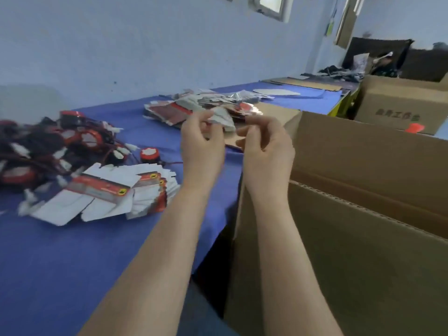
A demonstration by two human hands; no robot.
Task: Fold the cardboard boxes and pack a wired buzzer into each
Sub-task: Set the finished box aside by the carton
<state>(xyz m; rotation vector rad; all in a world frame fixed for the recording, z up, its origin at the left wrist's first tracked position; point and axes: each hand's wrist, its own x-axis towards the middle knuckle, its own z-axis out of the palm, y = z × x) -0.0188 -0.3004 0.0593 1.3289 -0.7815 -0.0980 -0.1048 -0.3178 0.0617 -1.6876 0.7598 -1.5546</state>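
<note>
**Two hands share one flat box at the table's edge**

We see the left hand point(202, 141) and the right hand point(266, 151) raised side by side over the right edge of the blue-covered table point(72, 263). Between them, held in the air, is a small white-and-grey flat cardboard box point(221, 120). The left hand pinches its left side with curled fingers and thumb. The right hand, fingers also curled, pinches its right edge, though blur hides the exact hold.

Behind the hands lies a loose heap of flat printed boxes point(179, 109). On the left of the table we find a tangled pile of red-and-black round wired buzzers point(48, 146), with a single red-topped buzzer point(148, 155) just beside it. In front of that pile sits a fanned stack of white-and-red flat cartons point(109, 195).

Beside the table on the right stands a large open brown corrugated carton point(363, 185). A second brown carton point(400, 103) stands farther back.
</note>
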